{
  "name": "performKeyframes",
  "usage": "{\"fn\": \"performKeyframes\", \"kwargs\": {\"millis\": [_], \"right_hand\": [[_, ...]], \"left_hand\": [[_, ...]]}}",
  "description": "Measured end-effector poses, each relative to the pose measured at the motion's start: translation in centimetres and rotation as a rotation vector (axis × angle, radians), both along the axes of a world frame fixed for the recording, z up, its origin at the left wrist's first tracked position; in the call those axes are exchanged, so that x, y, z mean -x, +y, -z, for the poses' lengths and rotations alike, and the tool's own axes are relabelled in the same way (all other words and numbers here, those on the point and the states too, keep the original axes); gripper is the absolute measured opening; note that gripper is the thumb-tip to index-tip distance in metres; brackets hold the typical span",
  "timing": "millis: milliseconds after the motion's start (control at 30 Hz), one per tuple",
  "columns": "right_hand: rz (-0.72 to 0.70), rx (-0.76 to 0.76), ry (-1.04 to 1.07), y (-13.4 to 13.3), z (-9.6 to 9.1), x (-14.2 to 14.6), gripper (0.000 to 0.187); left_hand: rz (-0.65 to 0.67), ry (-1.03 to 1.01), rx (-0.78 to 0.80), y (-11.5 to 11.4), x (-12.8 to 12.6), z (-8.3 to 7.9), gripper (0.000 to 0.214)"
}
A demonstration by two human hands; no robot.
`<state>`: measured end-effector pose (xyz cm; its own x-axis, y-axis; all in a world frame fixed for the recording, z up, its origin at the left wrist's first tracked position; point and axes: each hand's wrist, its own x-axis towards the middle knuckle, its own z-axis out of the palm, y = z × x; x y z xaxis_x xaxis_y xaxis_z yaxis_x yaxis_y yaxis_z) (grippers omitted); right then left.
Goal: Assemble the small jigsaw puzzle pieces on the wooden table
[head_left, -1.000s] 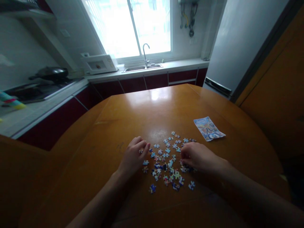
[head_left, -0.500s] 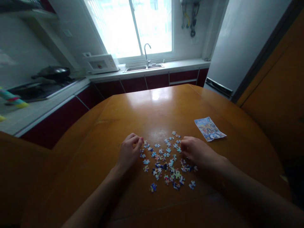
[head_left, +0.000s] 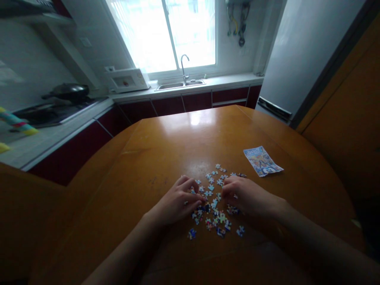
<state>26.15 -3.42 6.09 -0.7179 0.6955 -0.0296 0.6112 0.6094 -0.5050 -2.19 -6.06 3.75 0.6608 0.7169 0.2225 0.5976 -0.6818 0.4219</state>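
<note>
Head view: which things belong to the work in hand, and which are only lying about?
Part of the work:
puzzle pieces, spread between and around the left hand and right hand
printed sheet, probably, as it lies on the same table

Apparently not part of it:
pan on the stove
tap by the window
fridge

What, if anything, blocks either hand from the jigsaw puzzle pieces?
Nothing visible: the left hand is over the jigsaw puzzle pieces at left, the right hand at right. The printed sheet lies farther off, clear of both.
</note>
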Motion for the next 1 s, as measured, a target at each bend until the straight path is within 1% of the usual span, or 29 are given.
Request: {"fn": "performKeyframes", "kwargs": {"millis": [133,233,367,600,833,1000], "right_hand": [[-0.138,0.036,0.053,-1.2,0.6,1.1,0.011],[-0.192,0.049,0.039,-1.6,0.9,1.5,0.011],[-0.226,0.08,0.019,-1.5,0.7,1.4,0.012],[-0.26,0.127,0.025,-1.6,0.5,0.9,0.016],[-0.294,0.112,0.062,-1.8,0.3,0.8,0.014],[-0.304,0.148,0.042,-1.5,0.1,0.4,0.016]], "left_hand": [[0.024,0.034,-0.009,-0.3,-0.7,0.1,0.022],[0.017,0.011,0.006,-0.4,-1.0,0.3,0.022],[-0.005,-0.027,0.01,-0.5,-1.1,0.5,0.022],[-0.037,-0.11,-0.062,-0.4,-1.0,0.6,0.023],[-0.056,-0.128,-0.07,-0.2,-0.7,0.7,0.023],[-0.055,-0.132,-0.074,-0.2,-0.6,0.6,0.022]]}}
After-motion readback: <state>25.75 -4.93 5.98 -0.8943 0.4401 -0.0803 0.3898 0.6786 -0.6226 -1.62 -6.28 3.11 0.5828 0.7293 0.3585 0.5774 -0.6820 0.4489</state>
